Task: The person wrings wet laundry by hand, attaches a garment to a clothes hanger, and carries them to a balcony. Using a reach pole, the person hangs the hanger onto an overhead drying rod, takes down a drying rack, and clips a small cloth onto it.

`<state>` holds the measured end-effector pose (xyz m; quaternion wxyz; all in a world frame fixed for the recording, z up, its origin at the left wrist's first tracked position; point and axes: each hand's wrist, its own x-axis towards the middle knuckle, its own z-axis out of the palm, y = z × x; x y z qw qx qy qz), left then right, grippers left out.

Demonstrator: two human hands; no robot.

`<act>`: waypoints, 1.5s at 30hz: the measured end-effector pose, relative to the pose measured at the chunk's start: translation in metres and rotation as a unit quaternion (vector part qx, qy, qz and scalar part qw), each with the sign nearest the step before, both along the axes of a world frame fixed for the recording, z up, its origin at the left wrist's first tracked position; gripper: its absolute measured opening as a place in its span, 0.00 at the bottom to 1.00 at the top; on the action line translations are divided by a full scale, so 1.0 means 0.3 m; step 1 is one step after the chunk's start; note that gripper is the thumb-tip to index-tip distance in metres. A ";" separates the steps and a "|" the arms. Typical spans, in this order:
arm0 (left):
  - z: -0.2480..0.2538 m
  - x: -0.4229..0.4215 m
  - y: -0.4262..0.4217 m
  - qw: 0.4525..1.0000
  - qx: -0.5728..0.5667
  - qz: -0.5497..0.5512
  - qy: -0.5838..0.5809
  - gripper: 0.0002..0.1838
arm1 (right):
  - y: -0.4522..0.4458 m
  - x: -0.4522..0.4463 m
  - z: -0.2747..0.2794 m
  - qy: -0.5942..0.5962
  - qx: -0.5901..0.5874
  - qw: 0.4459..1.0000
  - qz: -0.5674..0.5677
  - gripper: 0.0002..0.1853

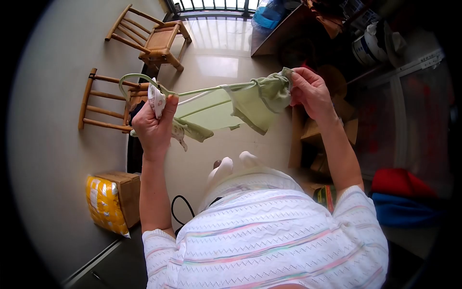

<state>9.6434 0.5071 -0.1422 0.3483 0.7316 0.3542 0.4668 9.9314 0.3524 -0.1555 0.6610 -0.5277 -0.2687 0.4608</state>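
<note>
A light green, partly see-through cloth garment (pixel 257 103) with thin straps is stretched between my two hands; its exact kind I cannot make out. My right hand (pixel 313 91) pinches its gathered, ruffled end between thumb and fingers. At the other end, my left hand (pixel 155 125) is closed on the green straps, together with a white patterned piece of cloth (pixel 156 98). One green strap (pixel 130 77) loops up and out past this hand. Below the left fist hang a loose green flap and a patterned tip.
Two bamboo chairs (pixel 161 42) stand along the left wall. A cardboard box (pixel 126 192) and a yellow package (pixel 105 204) lie at lower left. On the right are more boxes (pixel 346 127), a white tub (pixel 364 50) and red and blue items (pixel 402 185).
</note>
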 end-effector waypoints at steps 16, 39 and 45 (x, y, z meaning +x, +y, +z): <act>-0.021 -0.023 0.015 0.999 -0.019 -0.008 -0.032 0.15 | 0.017 -0.022 0.001 -0.059 -0.056 0.996 0.034 0.12; -0.052 0.175 -0.100 0.996 0.034 0.047 0.061 0.17 | 0.231 -0.187 -0.118 -0.539 -0.010 0.836 -0.104 0.09; -0.062 0.247 -0.110 0.994 0.055 0.041 0.089 0.17 | 0.197 -0.228 -0.056 -0.569 0.080 0.818 -0.030 0.08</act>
